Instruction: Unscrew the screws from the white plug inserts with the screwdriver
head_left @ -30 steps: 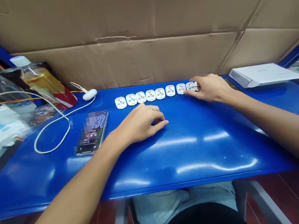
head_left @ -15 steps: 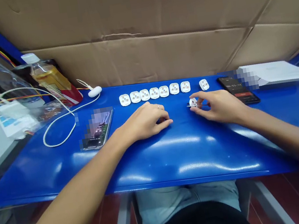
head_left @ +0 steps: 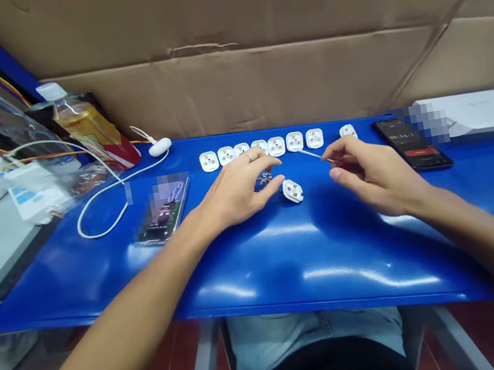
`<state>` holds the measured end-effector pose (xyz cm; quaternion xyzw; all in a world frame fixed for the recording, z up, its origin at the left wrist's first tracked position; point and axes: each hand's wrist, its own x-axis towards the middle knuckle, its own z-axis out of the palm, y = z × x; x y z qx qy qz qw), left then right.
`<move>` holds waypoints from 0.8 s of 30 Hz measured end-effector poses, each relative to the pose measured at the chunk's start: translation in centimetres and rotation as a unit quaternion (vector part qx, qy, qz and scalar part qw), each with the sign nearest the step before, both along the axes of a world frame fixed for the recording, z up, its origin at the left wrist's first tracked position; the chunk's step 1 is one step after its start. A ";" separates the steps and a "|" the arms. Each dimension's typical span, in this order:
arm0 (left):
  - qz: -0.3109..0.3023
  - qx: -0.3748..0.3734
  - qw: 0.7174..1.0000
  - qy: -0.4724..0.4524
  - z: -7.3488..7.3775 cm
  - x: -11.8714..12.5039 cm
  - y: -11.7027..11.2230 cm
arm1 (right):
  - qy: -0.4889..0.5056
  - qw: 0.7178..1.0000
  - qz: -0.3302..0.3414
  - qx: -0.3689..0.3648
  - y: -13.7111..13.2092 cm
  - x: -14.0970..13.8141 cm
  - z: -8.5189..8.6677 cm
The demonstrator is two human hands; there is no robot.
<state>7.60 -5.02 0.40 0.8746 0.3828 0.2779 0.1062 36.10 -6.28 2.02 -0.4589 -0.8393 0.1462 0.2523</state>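
Observation:
My left hand is open, thumb and fingers apart, beside a small pile of screws. A white plug piece with metal contacts lies on the blue tabletop between my hands, just right of my left thumb. Pinched in my right hand is a thin screwdriver, its slim shaft pointing left and away from me. Its handle is mostly hidden by the fingers. Behind the hands, several similar white plug pieces stand in a row, and a separate one sits beyond my right hand.
A phone lies on the left and another phone on the right, beside a white box. A white cable loops near a drink bottle. Cardboard walls off the back edge.
The white plug piece has gone from my right fingers to the tabletop between my hands. My right hand has shifted right with the screwdriver. My left hand has opened, and screws show beside it.

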 end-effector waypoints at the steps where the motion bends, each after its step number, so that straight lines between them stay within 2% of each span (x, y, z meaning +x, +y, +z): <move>1: 0.001 -0.010 1.000 -0.011 -0.1 0.3 -0.2 | -0.014 1.000 -0.001 0.010 0.3 0.4 0.1; 7: -0.030 -0.098 0.995 -0.005 -0.9 1.7 -1.2 | -0.033 0.998 0.004 0.060 1.4 1.2 -0.1; 11: -0.045 -0.100 0.994 -0.004 -1.5 2.3 -1.2 | -0.010 0.998 -0.001 0.063 1.0 1.0 -0.3; 16: -0.036 -0.103 0.994 0.008 -1.3 2.5 -1.0 | 0.018 0.993 -0.014 0.119 -0.1 0.6 0.2; 24: -0.029 -0.099 0.994 0.020 -0.9 2.4 -0.9 | 0.031 0.984 0.030 0.171 -0.5 0.5 0.3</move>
